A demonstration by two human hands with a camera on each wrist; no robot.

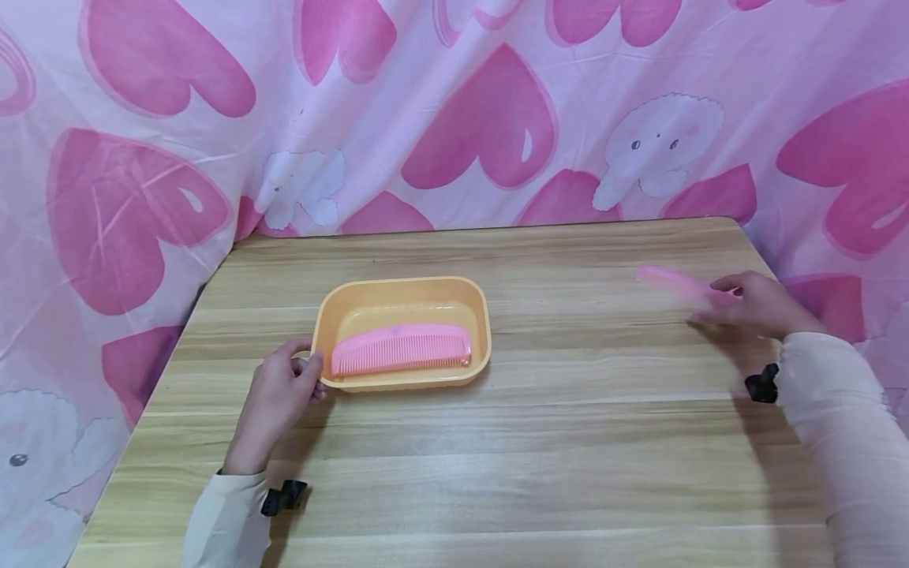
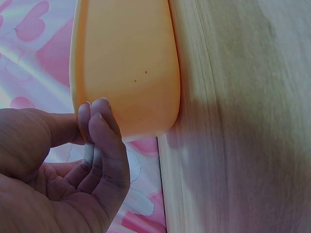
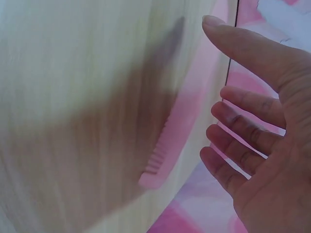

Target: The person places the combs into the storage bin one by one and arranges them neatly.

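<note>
A shallow yellow-orange plastic box (image 1: 405, 385) stands left of the table's middle. Inside lies a pink comb (image 1: 401, 345), teeth toward the near side. My left hand (image 1: 280, 390) pinches the box's left rim between thumb and fingers; the left wrist view shows those fingers (image 2: 108, 141) at the box's end. At the right, my right hand (image 1: 767, 306) is by a second pink comb (image 1: 675, 284), blurred in the head view. The right wrist view shows this comb (image 3: 184, 121) beyond the thumb, and the right hand (image 3: 272, 179) with fingers spread and loosely bent, not wrapped round it.
The wooden table (image 1: 511, 473) reaches back to a pink curtain (image 1: 483, 118) with hearts and white animals. Small black mounts, one a wrist camera (image 1: 284, 497) on the left and another camera (image 1: 762, 384) on the right, stick out from the sleeves.
</note>
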